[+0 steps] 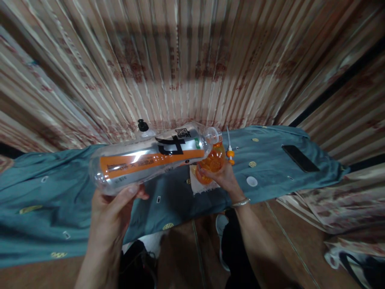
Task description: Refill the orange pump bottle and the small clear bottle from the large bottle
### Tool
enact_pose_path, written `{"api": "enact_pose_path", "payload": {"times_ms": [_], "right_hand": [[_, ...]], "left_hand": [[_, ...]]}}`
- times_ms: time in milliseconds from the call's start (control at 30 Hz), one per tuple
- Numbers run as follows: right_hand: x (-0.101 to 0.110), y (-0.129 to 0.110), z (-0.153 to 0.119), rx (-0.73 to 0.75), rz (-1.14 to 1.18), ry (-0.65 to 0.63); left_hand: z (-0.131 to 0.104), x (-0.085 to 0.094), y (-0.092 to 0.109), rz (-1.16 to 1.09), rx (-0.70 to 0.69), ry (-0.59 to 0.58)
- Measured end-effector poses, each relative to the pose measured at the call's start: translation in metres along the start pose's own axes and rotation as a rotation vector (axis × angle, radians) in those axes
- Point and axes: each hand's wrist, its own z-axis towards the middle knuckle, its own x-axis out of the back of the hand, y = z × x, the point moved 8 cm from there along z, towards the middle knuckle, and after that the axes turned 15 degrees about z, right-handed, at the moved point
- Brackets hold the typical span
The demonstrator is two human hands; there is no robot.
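Note:
A large clear plastic bottle (150, 156) with a silver and orange label lies nearly level in the air, its open mouth pointing right. My left hand (117, 200) is wrapped round its base end. That mouth is over or against the top of an orange translucent bottle (212, 160); whether liquid flows cannot be made out. My right hand (222, 174) grips the orange bottle, which is over a light cloth (200, 186). An orange pump top (230, 155) with a thin tube lies just right of it, and a white round cap (252, 181) is further right.
A green patterned cloth (168, 204) covers the narrow table. Behind the clear bottle stands a bottle with a black pump top (142, 125). A black phone (300, 158) lies at the right. Pleated curtains (180, 60) hang along the back, and a bag (355, 257) is at lower right.

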Motion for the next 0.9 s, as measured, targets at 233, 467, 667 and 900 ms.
{"api": "enact_pose_path", "payload": {"times_ms": [233,467,667,900], "right_hand": [[0.0,0.001,0.001,-0.035,0.022,-0.008],[-0.001,-0.001,0.0,-0.027,0.01,-0.007],[0.0,0.0,-0.002,-0.033,0.005,-0.029],[0.0,-0.002,-0.002,-0.042,-0.011,-0.028]], "left_hand": [[0.003,0.009,-0.012,0.085,-0.01,-0.091],[0.001,0.01,-0.008,0.094,-0.005,-0.023],[0.002,0.009,-0.014,0.143,-0.016,-0.109],[0.001,0.014,-0.015,0.122,-0.027,-0.091]]}}
